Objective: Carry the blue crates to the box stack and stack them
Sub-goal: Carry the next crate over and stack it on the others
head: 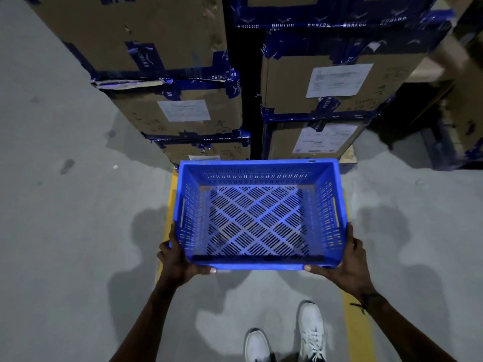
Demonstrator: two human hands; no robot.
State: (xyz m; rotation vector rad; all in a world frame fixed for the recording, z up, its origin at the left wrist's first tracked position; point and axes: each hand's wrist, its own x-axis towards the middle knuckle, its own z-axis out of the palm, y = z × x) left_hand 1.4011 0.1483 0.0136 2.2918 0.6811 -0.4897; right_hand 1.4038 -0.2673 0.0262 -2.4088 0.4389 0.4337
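A blue crate (257, 215) is held in the air in front of the person, its slotted floor bare and its far rim close to the foot of the box stack. The left hand (177, 259) grips the near left corner, thumb laid along the near rim and fingers curled under the side wall. The right hand (345, 265) grips the near right corner the same way, thumb on the rim; its fingers are hidden below the crate, so how far they wrap cannot be told. The left box stack (167, 74) and the right box stack (332, 82), brown cartons bound with blue tape, stand on the far side with a dark narrow gap between them. Open grey floor (65, 205) lies to the left of the crate and more to the right. A yellow floor line (355, 327) runs under the right forearm. Two white shoes (311, 327) stand near, below the crate
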